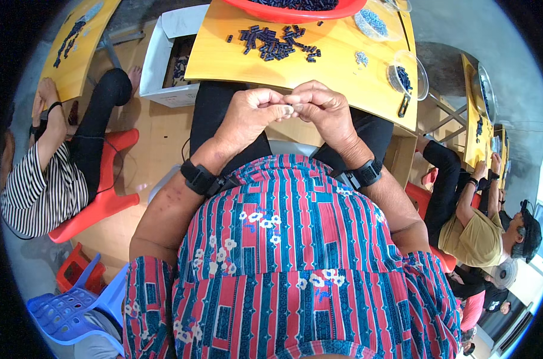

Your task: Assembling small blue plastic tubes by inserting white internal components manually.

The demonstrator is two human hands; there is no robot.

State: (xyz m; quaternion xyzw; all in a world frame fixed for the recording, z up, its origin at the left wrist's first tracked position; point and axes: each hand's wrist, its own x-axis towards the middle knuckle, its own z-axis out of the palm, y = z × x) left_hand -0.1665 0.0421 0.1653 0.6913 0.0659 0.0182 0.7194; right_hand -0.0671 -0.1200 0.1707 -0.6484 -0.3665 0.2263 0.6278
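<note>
My left hand [252,113] and my right hand [324,107] meet fingertip to fingertip just in front of the near edge of a yellow wooden table [223,60]. Between the fingertips sits a tiny pale part [289,109], pinched from both sides; its shape is too small to make out. Both wrists wear black bands. Beyond the hands, a loose heap of small dark blue parts [275,42] lies on the tabletop. A red bowl [295,11] holding more dark parts stands at the table's far edge.
Clear plastic tubs [410,75] with small parts and a dark tool [403,106] sit at the table's right. A white cardboard box [164,60] stands left of the table. People sit on red chairs at yellow tables left and right. A blue stool [74,308] is lower left.
</note>
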